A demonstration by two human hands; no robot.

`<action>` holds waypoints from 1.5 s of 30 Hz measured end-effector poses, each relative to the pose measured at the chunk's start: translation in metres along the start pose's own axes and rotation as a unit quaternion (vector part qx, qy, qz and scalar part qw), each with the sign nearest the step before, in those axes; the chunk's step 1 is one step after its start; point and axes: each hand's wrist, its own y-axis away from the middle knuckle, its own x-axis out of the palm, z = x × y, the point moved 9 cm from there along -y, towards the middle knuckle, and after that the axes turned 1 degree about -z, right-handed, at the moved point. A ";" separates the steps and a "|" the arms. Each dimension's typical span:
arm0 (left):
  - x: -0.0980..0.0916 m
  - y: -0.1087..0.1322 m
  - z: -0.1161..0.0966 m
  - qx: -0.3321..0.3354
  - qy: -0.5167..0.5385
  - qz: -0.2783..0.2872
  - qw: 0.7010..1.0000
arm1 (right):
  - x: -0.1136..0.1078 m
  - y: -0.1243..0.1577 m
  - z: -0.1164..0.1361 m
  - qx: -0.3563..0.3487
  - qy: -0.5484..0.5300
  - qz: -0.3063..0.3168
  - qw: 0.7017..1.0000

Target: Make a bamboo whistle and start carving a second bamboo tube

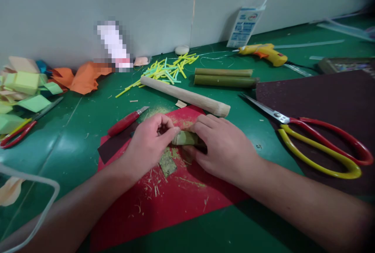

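Between my two hands lies a short piece of green bamboo (185,138). My right hand (225,147) is closed around its right end. At its left end, my left hand (154,139) pinches with thumb and forefinger; the hand hides what exactly sits in that pinch. Below the bamboo, a dusty scrap of sandpaper (168,164) rests on a red sheet (175,218) strewn with shavings and yellowish dust. A red-handled craft knife (125,123) lies just beyond my left hand. Partly under my left hand is a dark strip (114,147).
Behind my hands lie a pale peeled bamboo stick (184,95), green bamboo lengths (224,81), cut straws (164,69) and a yellow glue gun (263,52). Large scissors (281,117) rest on dark sheets (319,96) at right. Folded papers (26,85) and smaller scissors (32,122) are left.
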 end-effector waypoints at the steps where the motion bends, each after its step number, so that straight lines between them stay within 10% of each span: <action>1: 0.001 0.002 -0.001 -0.001 -0.009 0.013 1.000 | 0.000 0.000 0.000 -0.001 -0.002 -0.001 1.000; 21: -0.024 0.019 -0.013 0.055 0.155 -0.130 0.978 | -0.027 0.013 0.011 -0.079 -0.035 -0.165 0.982; 45: -0.019 0.015 -0.002 0.062 0.057 -0.094 0.992 | -0.003 0.008 0.005 -0.048 -0.025 -0.058 0.997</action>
